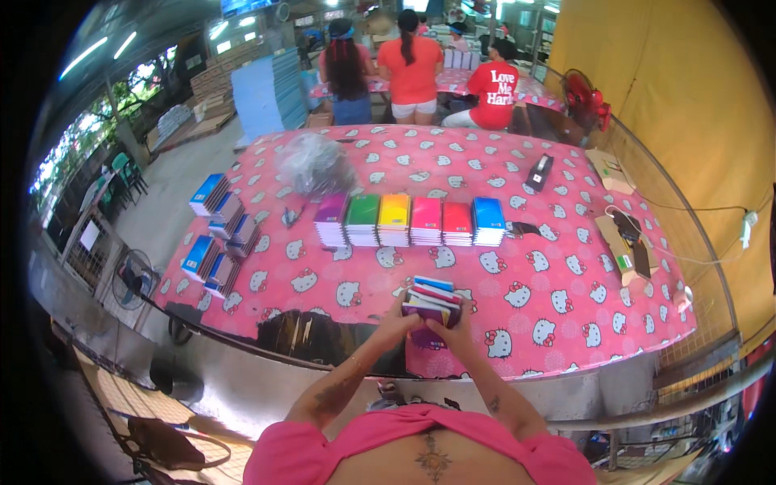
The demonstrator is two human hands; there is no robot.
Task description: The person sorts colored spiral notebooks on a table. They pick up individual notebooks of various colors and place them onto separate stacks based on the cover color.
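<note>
Close to the table's near edge I hold a small stack of notebooks (pixel 432 302) with blue, red and purple covers, its pages showing at the edges. My left hand (pixel 398 323) grips the stack's left side, and my right hand (pixel 455 330) closes round its right side, thumb on the purple cover. Beyond them a row of notebook piles runs left to right: purple (pixel 331 209), green (pixel 363 211), yellow (pixel 394 211), pink (pixel 426 215), red (pixel 457 220) and blue (pixel 488 215). More blue notebooks (pixel 208 191) stand in piles at the table's left side.
A pink patterned cover (pixel 558 303) lies over the table, torn at the near left. On it are a clear plastic bundle (pixel 317 165), a black tape dispenser (pixel 539 172) and an open cardboard box (pixel 625 249). Fans (pixel 584 97) flank the table. Several people (pixel 410 69) are at a farther table.
</note>
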